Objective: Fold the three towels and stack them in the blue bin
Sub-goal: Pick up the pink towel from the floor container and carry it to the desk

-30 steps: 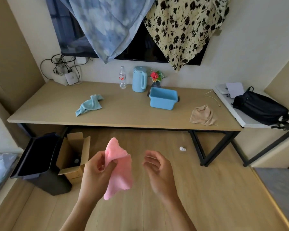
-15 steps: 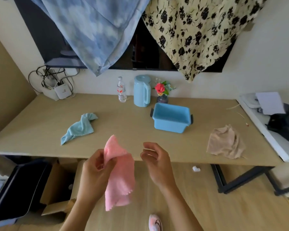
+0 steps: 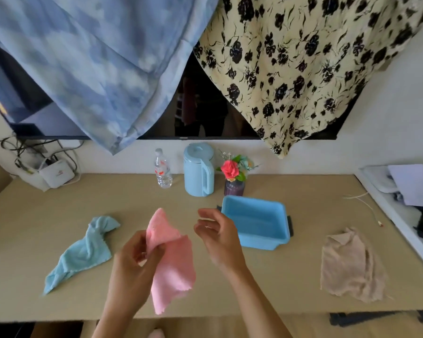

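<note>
My left hand (image 3: 134, 262) pinches a pink towel (image 3: 172, 262) near its top, and the cloth hangs down over the front part of the wooden table (image 3: 279, 284). Just to its right, my right hand (image 3: 217, 236) hovers with curled, spread fingers and holds nothing. A crumpled light blue towel (image 3: 83, 252) lies on the table to the left. A crumpled beige towel (image 3: 349, 267) lies on the right. The blue bin (image 3: 276, 237) stands behind my right hand, and nothing is visible inside it.
Along the wall stand a water bottle (image 3: 163, 169), a light blue kettle (image 3: 199, 169) and a vase with flowers (image 3: 233, 176). A router with cables (image 3: 55, 173) sits at the back left. A white side table (image 3: 405, 206) with papers adjoins on the right. Cloths hang overhead.
I have come up to the table, which now fills the view under my hands. Both hands have risen a little; my left hand has kept the pink towel.
</note>
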The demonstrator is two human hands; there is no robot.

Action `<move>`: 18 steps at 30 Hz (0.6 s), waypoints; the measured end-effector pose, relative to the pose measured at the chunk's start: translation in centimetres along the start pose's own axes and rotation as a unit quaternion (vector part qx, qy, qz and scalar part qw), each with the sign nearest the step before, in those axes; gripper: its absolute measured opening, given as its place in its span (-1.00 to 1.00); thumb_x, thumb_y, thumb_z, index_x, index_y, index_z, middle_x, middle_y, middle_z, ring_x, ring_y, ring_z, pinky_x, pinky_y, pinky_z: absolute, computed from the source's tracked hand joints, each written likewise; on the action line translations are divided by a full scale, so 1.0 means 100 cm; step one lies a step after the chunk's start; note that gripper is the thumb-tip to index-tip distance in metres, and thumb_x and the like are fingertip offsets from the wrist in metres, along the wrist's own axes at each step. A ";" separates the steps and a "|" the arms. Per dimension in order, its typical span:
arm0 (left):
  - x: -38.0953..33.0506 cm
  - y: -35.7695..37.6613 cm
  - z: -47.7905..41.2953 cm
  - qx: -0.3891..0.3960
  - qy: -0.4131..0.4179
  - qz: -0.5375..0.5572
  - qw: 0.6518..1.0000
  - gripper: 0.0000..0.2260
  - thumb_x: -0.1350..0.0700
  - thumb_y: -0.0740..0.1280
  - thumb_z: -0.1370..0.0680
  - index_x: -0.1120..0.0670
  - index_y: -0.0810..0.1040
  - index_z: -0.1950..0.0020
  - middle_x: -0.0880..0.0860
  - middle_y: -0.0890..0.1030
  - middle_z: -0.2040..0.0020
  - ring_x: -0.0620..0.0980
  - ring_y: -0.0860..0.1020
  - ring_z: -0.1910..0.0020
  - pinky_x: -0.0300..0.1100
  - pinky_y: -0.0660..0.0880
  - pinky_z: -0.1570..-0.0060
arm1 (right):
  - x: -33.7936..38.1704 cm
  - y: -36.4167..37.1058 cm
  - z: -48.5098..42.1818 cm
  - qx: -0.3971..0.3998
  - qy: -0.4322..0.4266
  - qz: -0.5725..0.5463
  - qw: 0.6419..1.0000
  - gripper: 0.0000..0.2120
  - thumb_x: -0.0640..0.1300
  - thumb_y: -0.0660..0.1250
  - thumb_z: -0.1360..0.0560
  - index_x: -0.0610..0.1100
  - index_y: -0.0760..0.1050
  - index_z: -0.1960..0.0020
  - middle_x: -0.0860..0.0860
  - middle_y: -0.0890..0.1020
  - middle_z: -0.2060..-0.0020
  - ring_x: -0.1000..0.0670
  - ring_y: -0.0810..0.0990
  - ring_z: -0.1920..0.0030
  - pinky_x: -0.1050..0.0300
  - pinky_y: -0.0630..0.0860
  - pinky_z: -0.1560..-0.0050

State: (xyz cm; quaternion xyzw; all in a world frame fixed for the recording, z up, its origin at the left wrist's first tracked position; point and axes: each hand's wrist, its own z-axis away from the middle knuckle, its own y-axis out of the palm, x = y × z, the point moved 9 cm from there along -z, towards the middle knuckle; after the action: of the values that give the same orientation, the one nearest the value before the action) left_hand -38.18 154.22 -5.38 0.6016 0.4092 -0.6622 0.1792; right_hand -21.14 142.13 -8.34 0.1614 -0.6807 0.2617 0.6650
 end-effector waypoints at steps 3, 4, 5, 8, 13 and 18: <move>0.005 0.000 -0.042 0.042 0.003 -0.001 0.999 -0.80 0.27 0.38 -0.54 -0.05 0.59 0.12 0.12 0.65 0.24 0.21 0.60 0.19 0.04 0.54 0.17 | 0.008 0.015 -0.027 -0.006 -0.001 0.004 1.000 -0.67 -0.20 0.44 -0.48 0.03 0.57 -0.22 0.17 0.65 -0.12 0.18 0.62 -0.16 0.02 0.56 -0.25; 0.005 -0.002 -0.059 0.060 0.007 0.008 0.998 -0.83 0.24 0.37 -0.55 -0.04 0.60 0.11 0.11 0.66 0.23 0.18 0.62 0.18 0.03 0.54 0.16 | 0.015 0.027 -0.038 0.005 -0.013 0.010 1.000 -0.61 -0.22 0.44 -0.48 0.04 0.55 -0.26 0.18 0.64 -0.16 0.20 0.59 -0.20 0.04 0.54 -0.28; 0.004 -0.001 -0.071 0.075 0.003 0.013 0.997 -0.87 0.20 0.35 -0.54 -0.03 0.60 0.10 0.09 0.66 0.23 0.15 0.62 0.17 0.02 0.53 0.16 | 0.021 0.036 -0.042 0.023 -0.027 0.019 0.999 -0.55 -0.25 0.42 -0.47 0.04 0.52 -0.31 0.20 0.61 -0.20 0.22 0.55 -0.25 0.08 0.51 -0.32; 0.009 -0.001 -0.105 0.117 -0.007 0.022 0.993 -0.82 0.15 0.19 -0.44 0.08 0.59 0.12 0.18 0.59 0.24 0.10 0.51 0.26 -0.05 0.40 0.26 | 0.034 0.061 -0.060 0.063 -0.045 0.049 0.996 -0.38 -0.36 0.36 -0.45 0.06 0.43 -0.42 0.25 0.53 -0.33 0.24 0.43 -0.39 0.16 0.37 -0.41; 0.001 -0.002 -0.139 0.188 0.009 0.054 0.981 -0.68 0.28 0.10 -0.55 0.12 0.66 0.00 0.17 0.68 0.15 0.18 0.60 0.12 -0.05 0.49 0.12 | 0.053 0.092 -0.075 0.104 -0.072 0.054 0.991 -0.35 -0.43 0.32 -0.45 0.02 0.41 -0.44 0.16 0.57 -0.28 0.14 0.53 -0.31 0.26 0.41 -0.34; 0.006 -0.007 -0.159 0.149 -0.023 0.080 0.985 -0.61 0.37 0.07 -0.60 0.10 0.67 -0.01 0.08 0.72 0.09 -0.02 0.64 0.07 -0.24 0.53 0.09 | 0.060 0.105 -0.093 0.090 -0.052 0.038 0.994 -0.68 -0.33 0.37 -0.43 -0.03 0.60 -0.10 0.06 0.70 0.02 0.06 0.67 -0.04 0.07 0.60 -0.13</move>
State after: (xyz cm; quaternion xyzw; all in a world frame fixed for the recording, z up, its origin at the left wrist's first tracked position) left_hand -28.45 166.85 -4.78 0.6368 0.2519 -0.7133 0.1494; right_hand -19.86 156.75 -4.06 0.2081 -0.6938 0.3385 0.6006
